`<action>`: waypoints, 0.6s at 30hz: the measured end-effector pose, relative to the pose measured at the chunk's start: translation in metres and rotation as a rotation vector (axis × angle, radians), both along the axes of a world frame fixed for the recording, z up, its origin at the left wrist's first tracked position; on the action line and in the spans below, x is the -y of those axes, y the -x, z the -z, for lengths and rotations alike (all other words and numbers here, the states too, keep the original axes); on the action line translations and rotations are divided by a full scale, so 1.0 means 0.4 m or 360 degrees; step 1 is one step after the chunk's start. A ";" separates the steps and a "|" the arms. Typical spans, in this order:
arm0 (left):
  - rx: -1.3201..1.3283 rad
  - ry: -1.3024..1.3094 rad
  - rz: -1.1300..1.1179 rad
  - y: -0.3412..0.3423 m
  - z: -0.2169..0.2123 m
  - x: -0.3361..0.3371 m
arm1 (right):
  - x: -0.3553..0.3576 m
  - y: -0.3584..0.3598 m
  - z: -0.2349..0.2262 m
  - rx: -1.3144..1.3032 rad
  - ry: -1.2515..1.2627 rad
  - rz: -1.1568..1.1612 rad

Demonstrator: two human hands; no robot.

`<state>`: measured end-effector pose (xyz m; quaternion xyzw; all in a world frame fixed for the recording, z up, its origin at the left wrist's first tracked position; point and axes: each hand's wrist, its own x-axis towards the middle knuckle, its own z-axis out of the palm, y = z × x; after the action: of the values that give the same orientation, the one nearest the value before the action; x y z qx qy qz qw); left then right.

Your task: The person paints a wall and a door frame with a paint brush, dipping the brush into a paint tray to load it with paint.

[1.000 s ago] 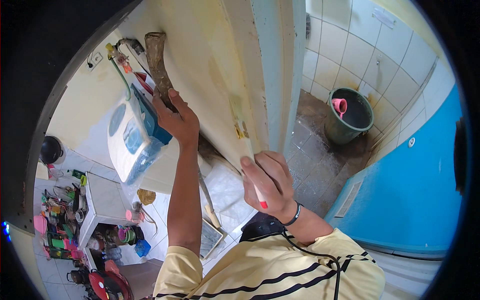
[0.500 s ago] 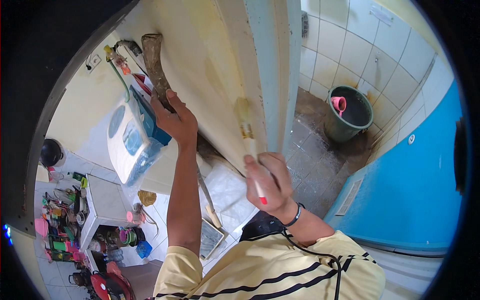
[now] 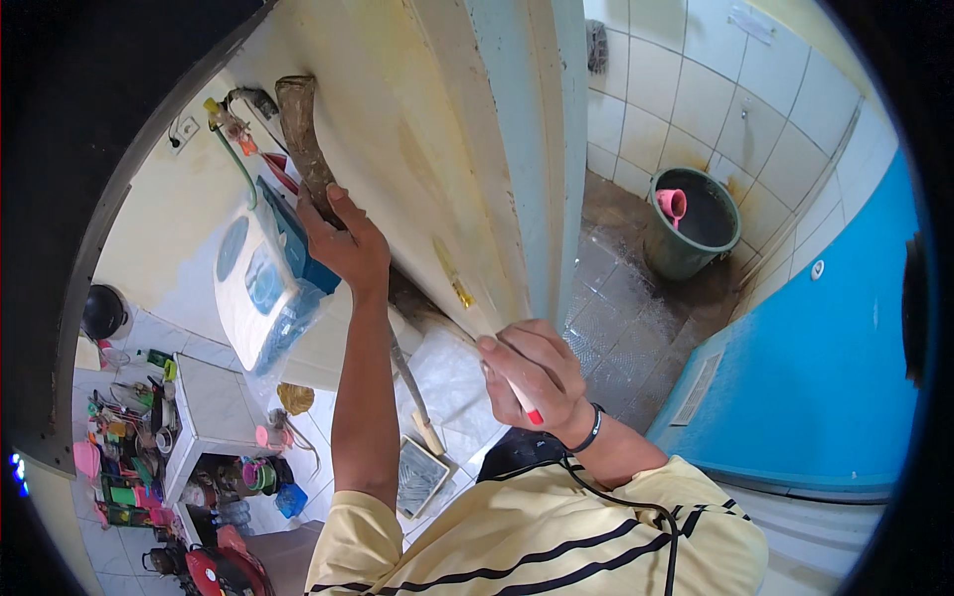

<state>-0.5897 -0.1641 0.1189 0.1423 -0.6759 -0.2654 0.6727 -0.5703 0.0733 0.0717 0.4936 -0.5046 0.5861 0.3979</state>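
In my right hand (image 3: 537,372) is a paintbrush with a white handle (image 3: 507,372) and a red end. Its bristles (image 3: 447,263) lie against the cream wall (image 3: 397,129), near the wall's edge, and look yellowish. My fingers are closed round the handle. My left hand (image 3: 346,238) is wrapped round a rough brown, curved, branch-like piece of wood (image 3: 301,129), which rises past the hand along the wall. Its lower end is hidden behind the hand and forearm.
A green bucket (image 3: 686,253) with a pink dipper (image 3: 672,206) stands on wet tiles at right, beyond a blue door (image 3: 795,368). At left are a washing machine (image 3: 248,283) and kitchenware (image 3: 129,437). A tray (image 3: 421,477) and a thin pole (image 3: 408,382) are below.
The paintbrush has moved left and slightly down along the wall, its handle now leaning more to the left. My left hand keeps its hold on the brown piece of wood.
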 end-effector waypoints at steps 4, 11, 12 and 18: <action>0.0029 -0.0007 -0.0062 -0.001 -0.001 -0.004 | -0.010 0.024 -0.052 -0.0109 0.0108 0.0048; 0.0027 0.0029 -0.0064 -0.004 -0.003 -0.005 | 0.007 0.085 -0.067 -0.0173 0.0009 0.0189; 0.0021 0.0032 -0.0071 -0.005 -0.004 -0.007 | -0.003 0.075 -0.052 -0.0126 -0.0034 0.0151; -0.0008 -0.0009 -0.0031 0.001 -0.002 -0.010 | -0.060 0.051 -0.124 -0.0141 0.0083 0.0029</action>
<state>-0.5902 -0.1600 0.1196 0.1500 -0.6721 -0.2610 0.6765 -0.5908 0.0974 0.1211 0.5040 -0.4755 0.5729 0.4378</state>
